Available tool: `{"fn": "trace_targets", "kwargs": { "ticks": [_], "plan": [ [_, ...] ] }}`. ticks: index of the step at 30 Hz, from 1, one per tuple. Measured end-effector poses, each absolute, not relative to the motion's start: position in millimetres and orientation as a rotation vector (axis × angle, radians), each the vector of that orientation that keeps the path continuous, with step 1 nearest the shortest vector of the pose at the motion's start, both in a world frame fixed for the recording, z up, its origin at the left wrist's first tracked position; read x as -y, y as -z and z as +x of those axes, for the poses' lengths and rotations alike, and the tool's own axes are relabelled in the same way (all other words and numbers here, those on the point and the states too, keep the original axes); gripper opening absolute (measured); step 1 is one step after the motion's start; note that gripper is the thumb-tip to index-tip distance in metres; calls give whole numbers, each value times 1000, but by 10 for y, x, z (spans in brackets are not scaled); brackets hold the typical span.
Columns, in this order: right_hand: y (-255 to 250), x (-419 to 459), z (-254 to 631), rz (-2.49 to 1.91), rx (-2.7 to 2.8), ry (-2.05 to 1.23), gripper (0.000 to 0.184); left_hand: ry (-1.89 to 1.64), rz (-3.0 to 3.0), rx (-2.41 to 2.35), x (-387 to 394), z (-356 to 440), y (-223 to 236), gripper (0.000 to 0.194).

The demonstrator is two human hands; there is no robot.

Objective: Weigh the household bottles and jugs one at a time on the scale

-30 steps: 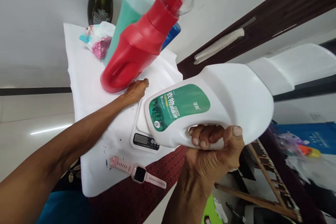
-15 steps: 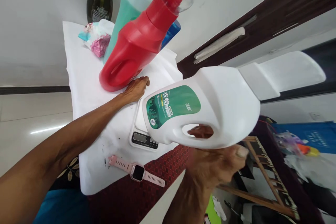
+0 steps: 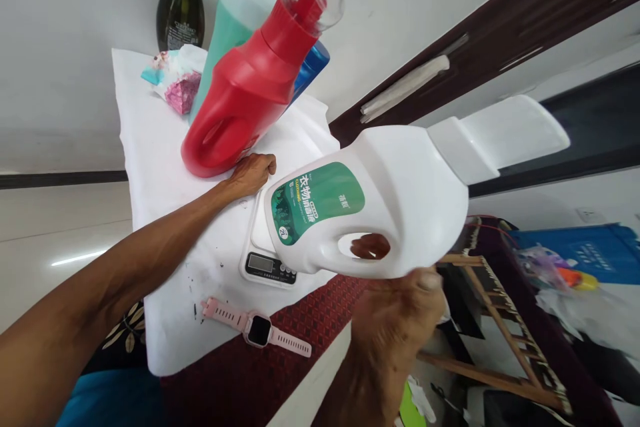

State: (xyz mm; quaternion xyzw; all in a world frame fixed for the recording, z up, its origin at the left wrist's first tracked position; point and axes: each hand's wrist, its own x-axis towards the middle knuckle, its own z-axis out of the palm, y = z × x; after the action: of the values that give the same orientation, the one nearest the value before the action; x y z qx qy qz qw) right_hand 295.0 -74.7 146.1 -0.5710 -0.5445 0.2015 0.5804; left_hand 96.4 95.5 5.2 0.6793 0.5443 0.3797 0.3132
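Note:
My right hand [image 3: 395,320] grips the handle of a big white detergent jug [image 3: 400,193] with a green label, held in the air and tilted, its white cap pointing right. The jug hangs just over a white kitchen scale [image 3: 267,250] with a small display. My left hand [image 3: 250,173] is curled closed on the white sheet, resting against the base of a red detergent jug [image 3: 245,93] that stands behind the scale with a clear cap on top.
A pink smartwatch [image 3: 257,328] lies near the front edge of the white sheet [image 3: 150,167] on a dark red cloth. Behind stand a dark glass bottle [image 3: 181,3], a green pouch [image 3: 225,27] and a pink packet [image 3: 180,87]. Wooden frame and clutter at right.
The white jug has swung left and lower toward the scale, turning so its handle opening shows. My left hand stays by the red jug.

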Motion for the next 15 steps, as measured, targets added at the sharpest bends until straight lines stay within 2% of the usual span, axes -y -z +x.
{"fn": "trace_targets", "kwargs": {
  "ticks": [2, 6, 15],
  "plan": [
    [-1482, 685, 2802, -1282, 1228, -601, 46, -988, 1797, -1450, -943, 967, -61, 36],
    [-1598, 527, 2628, -1119, 1108, -763, 56, -913, 1799, -1493, -911, 968, -98, 37],
    [-1667, -659, 2427, -1026, 850, -565, 54, -827, 1819, -1523, -878, 957, -159, 36]
  ]
}}
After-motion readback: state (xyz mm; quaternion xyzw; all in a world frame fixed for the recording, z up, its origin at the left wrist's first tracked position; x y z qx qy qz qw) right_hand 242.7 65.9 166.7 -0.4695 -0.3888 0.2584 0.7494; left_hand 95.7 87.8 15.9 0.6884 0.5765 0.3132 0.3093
